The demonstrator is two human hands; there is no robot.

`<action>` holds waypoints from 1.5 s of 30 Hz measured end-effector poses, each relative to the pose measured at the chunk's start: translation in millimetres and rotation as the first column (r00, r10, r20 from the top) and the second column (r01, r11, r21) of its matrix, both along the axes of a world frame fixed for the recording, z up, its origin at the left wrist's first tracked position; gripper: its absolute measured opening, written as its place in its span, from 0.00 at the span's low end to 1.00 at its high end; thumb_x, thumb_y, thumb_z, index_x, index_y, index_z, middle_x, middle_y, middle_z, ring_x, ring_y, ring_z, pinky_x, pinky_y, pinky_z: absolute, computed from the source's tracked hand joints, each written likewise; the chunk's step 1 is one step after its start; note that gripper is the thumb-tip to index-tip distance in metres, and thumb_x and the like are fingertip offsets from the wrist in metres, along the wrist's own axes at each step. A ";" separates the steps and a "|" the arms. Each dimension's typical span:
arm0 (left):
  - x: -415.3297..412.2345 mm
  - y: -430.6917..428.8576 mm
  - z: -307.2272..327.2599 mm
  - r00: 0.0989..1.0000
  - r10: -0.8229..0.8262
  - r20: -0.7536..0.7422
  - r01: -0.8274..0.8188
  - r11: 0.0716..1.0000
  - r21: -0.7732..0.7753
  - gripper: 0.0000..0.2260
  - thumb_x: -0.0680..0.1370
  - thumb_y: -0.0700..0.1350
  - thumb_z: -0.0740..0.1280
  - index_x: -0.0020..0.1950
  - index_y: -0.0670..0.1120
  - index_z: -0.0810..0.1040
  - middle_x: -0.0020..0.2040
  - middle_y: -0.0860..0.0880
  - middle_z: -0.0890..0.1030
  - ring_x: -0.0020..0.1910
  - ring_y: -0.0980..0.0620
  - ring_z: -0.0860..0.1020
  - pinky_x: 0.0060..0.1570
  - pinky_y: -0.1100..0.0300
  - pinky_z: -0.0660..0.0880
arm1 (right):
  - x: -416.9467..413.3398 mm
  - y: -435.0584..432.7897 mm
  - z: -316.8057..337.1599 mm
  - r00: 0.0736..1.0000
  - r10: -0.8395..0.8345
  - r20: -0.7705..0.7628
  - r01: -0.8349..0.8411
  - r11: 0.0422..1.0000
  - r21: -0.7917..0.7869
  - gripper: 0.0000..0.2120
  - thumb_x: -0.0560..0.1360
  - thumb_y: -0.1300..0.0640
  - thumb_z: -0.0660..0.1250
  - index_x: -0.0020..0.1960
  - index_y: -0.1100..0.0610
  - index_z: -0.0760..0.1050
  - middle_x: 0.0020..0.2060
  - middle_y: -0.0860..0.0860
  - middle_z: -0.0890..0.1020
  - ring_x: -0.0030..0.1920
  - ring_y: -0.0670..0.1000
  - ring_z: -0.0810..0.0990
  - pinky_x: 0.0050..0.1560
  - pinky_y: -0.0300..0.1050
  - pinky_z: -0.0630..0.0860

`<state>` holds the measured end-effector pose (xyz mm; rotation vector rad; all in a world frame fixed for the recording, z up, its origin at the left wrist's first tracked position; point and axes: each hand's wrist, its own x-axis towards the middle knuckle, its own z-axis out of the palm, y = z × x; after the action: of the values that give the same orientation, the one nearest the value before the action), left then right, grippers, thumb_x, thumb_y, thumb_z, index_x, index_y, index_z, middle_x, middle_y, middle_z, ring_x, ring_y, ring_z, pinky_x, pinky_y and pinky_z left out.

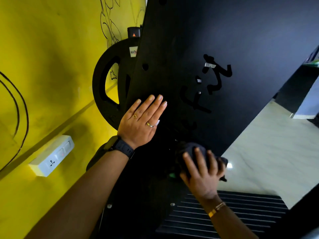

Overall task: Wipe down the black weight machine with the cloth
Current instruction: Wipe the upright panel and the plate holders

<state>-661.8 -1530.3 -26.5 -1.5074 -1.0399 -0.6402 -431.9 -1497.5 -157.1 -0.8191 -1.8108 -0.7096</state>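
The black weight machine's flat panel (215,35) fills the middle and upper right of the head view, with letters cut out of it. My left hand (140,122) lies flat against the panel's left part, fingers straight, with rings and a dark watch on the wrist. Lower down, my right hand (201,173) grips a dark cloth (189,150) bunched against the panel's lower edge; the hand is slightly blurred. Most of the cloth is hidden under the fingers.
A black weight plate (103,87) hangs behind the panel's left edge. The yellow wall (43,66) on the left carries a white socket box (51,156). A black ribbed mat (224,214) lies below, and a pale tiled floor (267,152) on the right.
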 end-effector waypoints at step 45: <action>0.5 2.0 -14.7 0.992 -0.071 0.106 0.062 0.994 0.086 0.24 0.82 0.44 0.55 0.79 0.49 0.57 0.79 0.54 0.54 0.78 0.54 0.55 0.75 0.53 0.54 | -22.9 0.5 96.5 0.807 -0.166 -0.566 0.050 0.975 -0.215 0.35 0.72 0.43 0.60 0.75 0.48 0.51 0.73 0.53 0.60 0.71 0.58 0.60 0.65 0.59 0.59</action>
<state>-661.3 -1528.4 -41.2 -1.4530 -1.0370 -0.8105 -454.8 -1497.0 -60.5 -1.1338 -1.2842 -0.2971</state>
